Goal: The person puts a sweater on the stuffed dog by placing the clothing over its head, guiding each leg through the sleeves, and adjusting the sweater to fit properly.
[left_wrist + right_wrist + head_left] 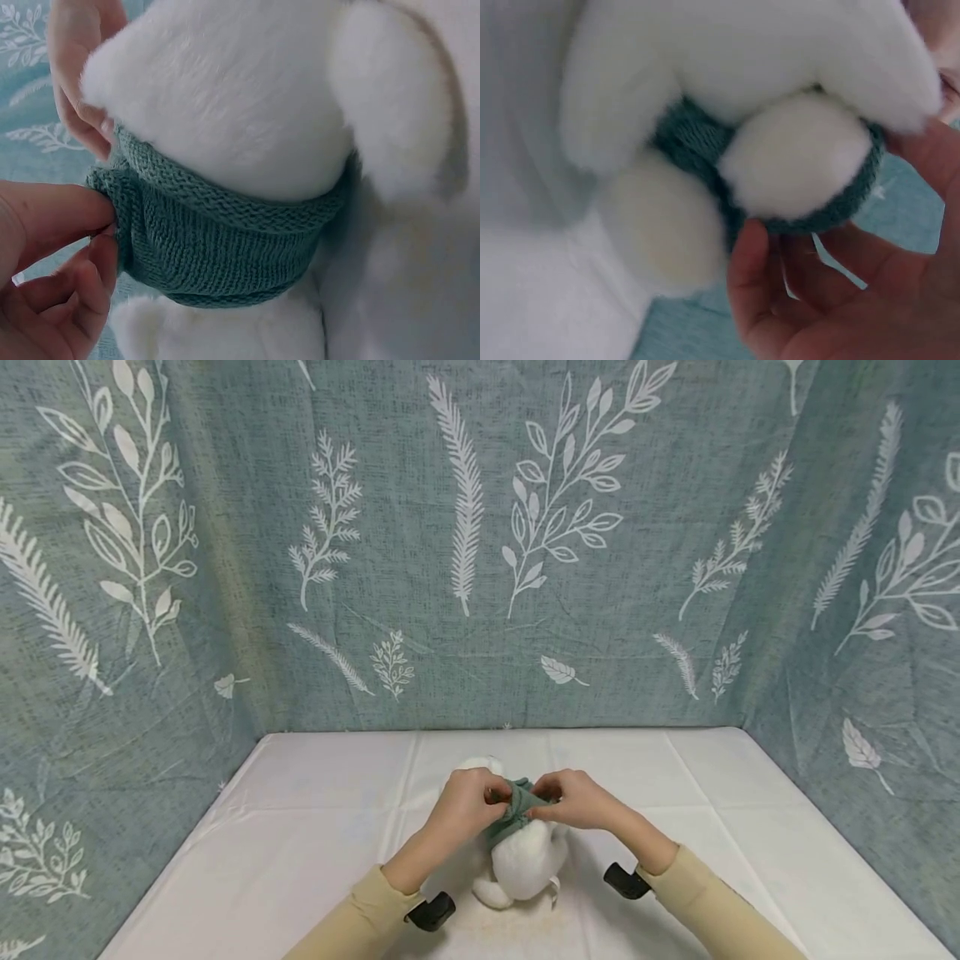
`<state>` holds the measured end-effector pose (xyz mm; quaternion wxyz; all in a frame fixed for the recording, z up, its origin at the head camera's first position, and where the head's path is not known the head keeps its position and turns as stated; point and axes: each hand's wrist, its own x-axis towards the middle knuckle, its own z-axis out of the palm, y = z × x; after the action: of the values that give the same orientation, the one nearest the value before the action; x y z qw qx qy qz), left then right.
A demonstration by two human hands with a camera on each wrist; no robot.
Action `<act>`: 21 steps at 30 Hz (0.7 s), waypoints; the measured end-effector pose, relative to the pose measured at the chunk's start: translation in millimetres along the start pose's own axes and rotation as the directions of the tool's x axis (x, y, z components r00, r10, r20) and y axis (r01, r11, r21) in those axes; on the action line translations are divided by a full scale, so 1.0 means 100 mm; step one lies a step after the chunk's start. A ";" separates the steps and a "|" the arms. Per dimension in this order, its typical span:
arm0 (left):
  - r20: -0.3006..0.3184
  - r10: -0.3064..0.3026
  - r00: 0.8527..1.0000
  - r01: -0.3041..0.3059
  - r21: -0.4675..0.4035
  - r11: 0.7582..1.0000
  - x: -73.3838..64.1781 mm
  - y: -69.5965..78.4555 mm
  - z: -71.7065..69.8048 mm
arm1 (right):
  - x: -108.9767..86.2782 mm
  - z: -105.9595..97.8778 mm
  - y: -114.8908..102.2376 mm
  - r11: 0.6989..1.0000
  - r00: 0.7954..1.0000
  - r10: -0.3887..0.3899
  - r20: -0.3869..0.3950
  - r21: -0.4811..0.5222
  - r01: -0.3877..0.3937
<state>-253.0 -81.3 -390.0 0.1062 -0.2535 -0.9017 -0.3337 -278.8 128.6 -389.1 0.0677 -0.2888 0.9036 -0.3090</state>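
A white plush toy (527, 862) lies on the table, with a green knitted garment (517, 818) around its lower body. My left hand (471, 803) pinches the garment's edge between thumb and fingers; the left wrist view shows the ribbed knit (225, 240) bunched there. On the other side my right hand (581, 800) grips the knit too. In the right wrist view its fingertips (750, 236) hold the green edge around one of the toy's rounded limbs (799, 157). A second limb (664, 225) lies beside it. The toy's face does not show.
A white cloth (315, 843) with fold creases covers the table. Blue-green leaf-print fabric (480, 543) hangs behind it and along both sides. A dark wrist device (432, 912) sits below the left wrist, another (626, 881) below the right.
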 end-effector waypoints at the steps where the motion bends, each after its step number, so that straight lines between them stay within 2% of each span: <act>1: -0.002 -0.004 1.000 0.004 -0.003 1.000 0.00 0.00 0.00 | 0.00 0.01 0.01 1.000 1.000 0.003 0.000 0.013 -0.003; 7: 0.008 -0.007 1.000 0.007 -0.043 0.999 0.05 -0.05 0.03 | -0.01 0.09 0.04 0.997 0.998 0.023 -0.051 0.076 -0.019; 13: 0.099 0.004 0.995 0.010 -0.139 0.990 0.10 -0.12 0.05 | -0.01 0.19 0.07 0.984 0.992 0.051 -0.113 0.176 -0.030; 16: 0.129 0.009 0.992 0.012 -0.165 0.986 0.11 -0.15 0.05 | 0.00 0.22 0.07 0.962 0.988 0.087 -0.130 0.267 -0.049; 21: 0.133 0.043 0.990 -0.022 -0.155 0.988 0.13 -0.16 0.05 | -0.01 0.24 0.03 0.899 0.974 0.181 -0.136 0.424 -0.108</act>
<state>-272.4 -83.1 -397.8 0.0299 -0.2976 -0.8743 -0.3823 -272.4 118.8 -410.3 0.0720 -0.1719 0.8391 -0.5110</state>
